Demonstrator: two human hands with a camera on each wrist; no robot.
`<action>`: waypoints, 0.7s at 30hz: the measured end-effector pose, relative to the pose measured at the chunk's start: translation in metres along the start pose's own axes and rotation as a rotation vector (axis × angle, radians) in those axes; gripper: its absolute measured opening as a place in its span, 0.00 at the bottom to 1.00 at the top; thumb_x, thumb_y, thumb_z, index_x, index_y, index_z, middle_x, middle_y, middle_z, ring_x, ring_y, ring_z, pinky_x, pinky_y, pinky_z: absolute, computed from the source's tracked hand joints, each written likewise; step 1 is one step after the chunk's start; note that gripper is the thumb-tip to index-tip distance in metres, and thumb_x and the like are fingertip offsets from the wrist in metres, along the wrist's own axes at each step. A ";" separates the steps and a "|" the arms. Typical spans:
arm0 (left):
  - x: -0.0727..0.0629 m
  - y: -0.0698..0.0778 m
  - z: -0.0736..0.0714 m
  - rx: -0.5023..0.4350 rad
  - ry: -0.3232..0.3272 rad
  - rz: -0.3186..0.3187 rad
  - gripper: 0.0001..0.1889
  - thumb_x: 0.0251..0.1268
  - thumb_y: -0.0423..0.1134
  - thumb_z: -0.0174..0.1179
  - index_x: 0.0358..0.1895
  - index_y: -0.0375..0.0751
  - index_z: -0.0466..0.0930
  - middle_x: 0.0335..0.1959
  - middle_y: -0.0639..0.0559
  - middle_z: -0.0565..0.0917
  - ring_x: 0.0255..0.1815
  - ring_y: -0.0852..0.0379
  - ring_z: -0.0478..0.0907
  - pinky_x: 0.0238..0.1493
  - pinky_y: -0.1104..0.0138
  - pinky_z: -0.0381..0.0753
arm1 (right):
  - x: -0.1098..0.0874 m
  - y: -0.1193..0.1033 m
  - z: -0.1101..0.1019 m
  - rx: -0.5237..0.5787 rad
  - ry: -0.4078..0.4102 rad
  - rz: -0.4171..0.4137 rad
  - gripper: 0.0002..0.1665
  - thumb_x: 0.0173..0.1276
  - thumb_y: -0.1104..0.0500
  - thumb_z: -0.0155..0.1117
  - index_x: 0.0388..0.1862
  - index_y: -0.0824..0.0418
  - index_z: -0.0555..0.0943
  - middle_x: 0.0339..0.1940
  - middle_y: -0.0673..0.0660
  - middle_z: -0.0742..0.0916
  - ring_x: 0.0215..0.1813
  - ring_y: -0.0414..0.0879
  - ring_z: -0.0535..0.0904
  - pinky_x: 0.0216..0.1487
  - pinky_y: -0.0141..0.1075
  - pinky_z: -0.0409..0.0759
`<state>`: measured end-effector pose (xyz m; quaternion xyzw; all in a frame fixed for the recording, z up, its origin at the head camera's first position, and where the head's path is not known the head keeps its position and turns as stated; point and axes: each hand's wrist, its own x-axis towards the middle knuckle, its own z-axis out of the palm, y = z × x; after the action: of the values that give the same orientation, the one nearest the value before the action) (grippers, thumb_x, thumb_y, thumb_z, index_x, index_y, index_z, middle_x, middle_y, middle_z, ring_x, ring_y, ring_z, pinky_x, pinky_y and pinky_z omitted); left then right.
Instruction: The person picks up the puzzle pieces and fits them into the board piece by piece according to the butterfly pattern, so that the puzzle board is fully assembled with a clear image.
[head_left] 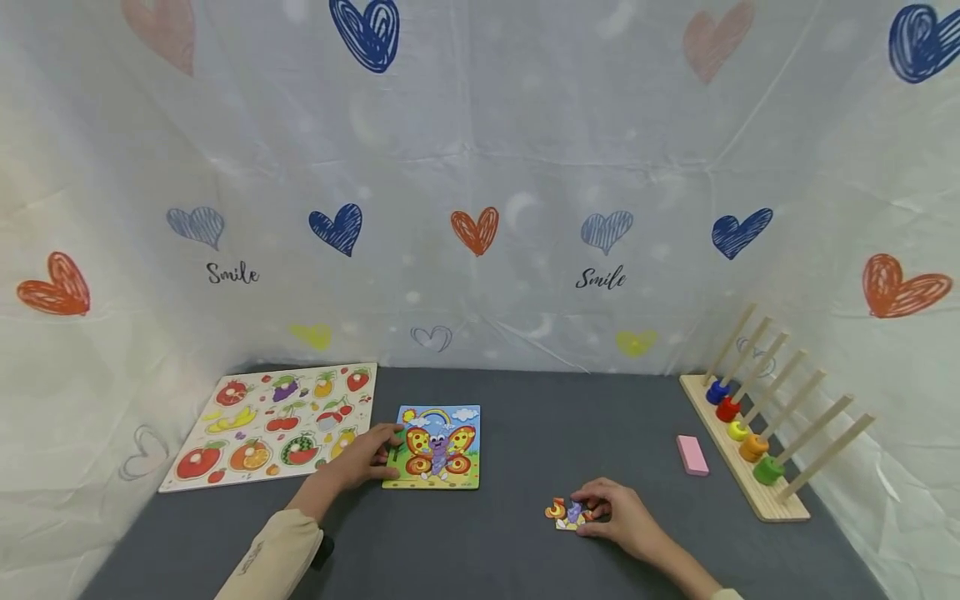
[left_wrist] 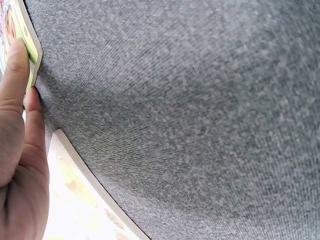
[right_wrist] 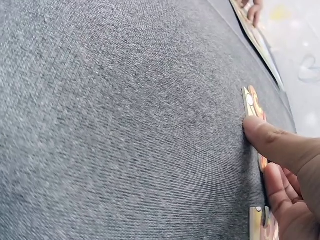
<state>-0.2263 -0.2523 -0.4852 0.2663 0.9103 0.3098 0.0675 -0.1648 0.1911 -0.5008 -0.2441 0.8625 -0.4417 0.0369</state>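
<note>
A square butterfly puzzle [head_left: 441, 446] lies on the dark cloth. My left hand [head_left: 363, 458] holds its left edge, fingers near the upper part and thumb lower down. In the left wrist view, only the corner of that puzzle [left_wrist: 31, 47] shows beside the fingers. To the right, my right hand [head_left: 618, 517] pinches a small butterfly-patterned puzzle piece [head_left: 573, 514], orange, purple and white. In the right wrist view, the thumb lies against the edge of the piece [right_wrist: 249, 102]. Whether it is one piece or several together, I cannot tell.
A large fruit puzzle board [head_left: 262, 433] lies left, close to the left forearm. At right stand a pink block [head_left: 692, 456] and a wooden peg rack [head_left: 783, 507] with colored rings. A light-edged item [right_wrist: 256, 225] shows below the right hand. A heart-print curtain [head_left: 465, 292] closes the back.
</note>
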 end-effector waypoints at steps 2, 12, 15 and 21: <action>0.000 -0.001 0.001 -0.001 0.000 -0.009 0.19 0.59 0.38 0.67 0.49 0.32 0.74 0.64 0.30 0.67 0.38 0.56 0.69 0.42 0.63 0.72 | 0.000 -0.001 0.000 -0.030 0.004 0.006 0.21 0.48 0.60 0.79 0.41 0.66 0.84 0.38 0.55 0.83 0.35 0.38 0.74 0.33 0.30 0.78; 0.000 0.002 0.002 -0.001 0.002 -0.008 0.19 0.59 0.38 0.67 0.49 0.32 0.74 0.64 0.30 0.67 0.39 0.55 0.70 0.42 0.63 0.72 | 0.004 -0.005 -0.004 -0.102 -0.017 0.029 0.20 0.47 0.59 0.80 0.39 0.62 0.83 0.34 0.49 0.79 0.35 0.37 0.74 0.34 0.30 0.77; 0.001 0.003 0.001 -0.007 -0.004 -0.002 0.19 0.59 0.38 0.67 0.49 0.31 0.74 0.64 0.30 0.67 0.39 0.55 0.70 0.42 0.62 0.73 | 0.008 -0.005 -0.004 -0.037 -0.026 0.040 0.20 0.48 0.61 0.79 0.41 0.63 0.82 0.37 0.52 0.80 0.37 0.38 0.77 0.35 0.30 0.79; 0.000 0.003 0.001 -0.001 0.002 -0.009 0.19 0.59 0.39 0.67 0.49 0.32 0.74 0.64 0.31 0.67 0.38 0.55 0.70 0.41 0.62 0.73 | 0.022 -0.003 0.002 0.292 -0.038 0.140 0.27 0.53 0.65 0.75 0.52 0.74 0.78 0.47 0.67 0.83 0.42 0.46 0.82 0.39 0.32 0.81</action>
<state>-0.2247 -0.2502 -0.4845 0.2618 0.9113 0.3102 0.0682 -0.1822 0.1779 -0.4960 -0.1838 0.8032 -0.5540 0.1191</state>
